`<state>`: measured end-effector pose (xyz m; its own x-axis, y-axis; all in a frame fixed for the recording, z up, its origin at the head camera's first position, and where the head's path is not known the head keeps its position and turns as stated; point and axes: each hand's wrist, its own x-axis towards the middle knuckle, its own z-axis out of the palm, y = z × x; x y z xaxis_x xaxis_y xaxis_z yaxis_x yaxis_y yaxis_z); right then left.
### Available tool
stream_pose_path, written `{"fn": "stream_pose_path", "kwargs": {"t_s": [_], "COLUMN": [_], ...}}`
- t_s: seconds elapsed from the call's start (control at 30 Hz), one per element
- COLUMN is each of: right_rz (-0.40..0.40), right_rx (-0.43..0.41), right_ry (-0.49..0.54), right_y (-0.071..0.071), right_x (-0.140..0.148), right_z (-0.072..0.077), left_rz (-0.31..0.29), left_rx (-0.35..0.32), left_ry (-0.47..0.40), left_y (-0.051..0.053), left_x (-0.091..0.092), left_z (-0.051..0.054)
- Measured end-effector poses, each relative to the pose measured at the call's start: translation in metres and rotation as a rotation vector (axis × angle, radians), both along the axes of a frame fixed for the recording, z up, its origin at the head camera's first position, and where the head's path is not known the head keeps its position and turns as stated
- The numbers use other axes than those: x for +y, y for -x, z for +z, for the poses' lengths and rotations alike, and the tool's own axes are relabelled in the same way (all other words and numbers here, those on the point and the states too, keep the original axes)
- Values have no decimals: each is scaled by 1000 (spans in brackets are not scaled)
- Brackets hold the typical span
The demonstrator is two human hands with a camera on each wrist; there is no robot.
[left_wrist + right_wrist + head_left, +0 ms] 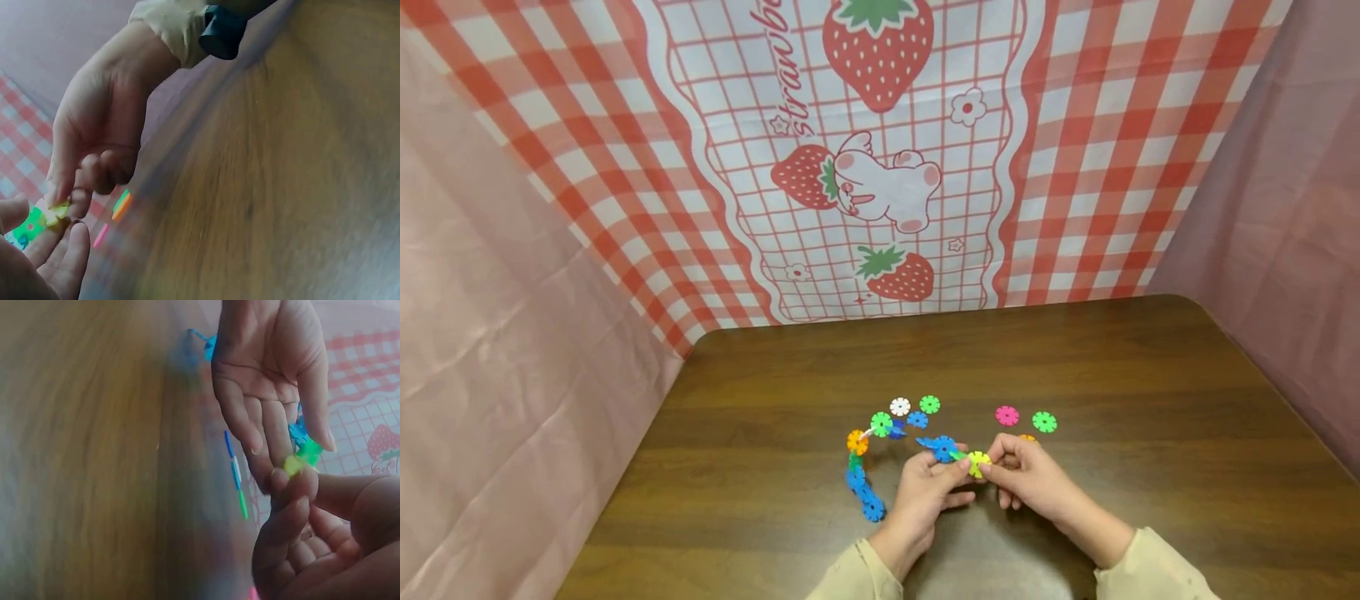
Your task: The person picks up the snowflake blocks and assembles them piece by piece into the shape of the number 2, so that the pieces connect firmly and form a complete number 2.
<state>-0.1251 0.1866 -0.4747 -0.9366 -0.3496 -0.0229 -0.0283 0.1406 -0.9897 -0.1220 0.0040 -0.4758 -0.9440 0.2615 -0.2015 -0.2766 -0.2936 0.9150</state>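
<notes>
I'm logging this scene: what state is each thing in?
Left hand: pinching short chain
Right hand: pinching yellow disc
Short chain: joined, held
Yellow disc: held; attachment unclear
Long chain: joined, untouched
White disc: loose, flat
Pink disc: loose, flat
Rear green disc: loose, flat
Right green disc: loose, flat
Loose blue disc: flat
Loose orange disc: partly hidden

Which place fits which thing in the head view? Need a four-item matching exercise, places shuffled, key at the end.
Things
1. Yellow disc
2. Pink disc
3. Loose white disc
4. Curved chain

Places
A. Lying beyond the left hand
B. To the left of the left hand
C. Pinched by the right hand
D. Lying beyond the right hand

Pairs: 1-C, 2-D, 3-A, 4-B
</notes>
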Motion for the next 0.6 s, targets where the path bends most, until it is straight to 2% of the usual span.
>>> {"fn": "stream_pose_path", "kwargs": {"t_s": [0.17,0.37,0.47,0.6], "right_rz": [-53,-228,-287,-311], "right_rx": [104,286,354,376], "right_ry": [-164,-506,-653,-810], "right_y": [2,7,11,16], "right_x": [0,12,22,31], "right_z": [1,10,14,16], "left_rz": [-2,35,52,62], "left_rx": [33,128,158,159], "left_ry": [49,166,220,234], "left_y": [5,16,20,25], "left_x": [-4,-9,-13,-19], "left_z": [-3,-3,-2,0]}}
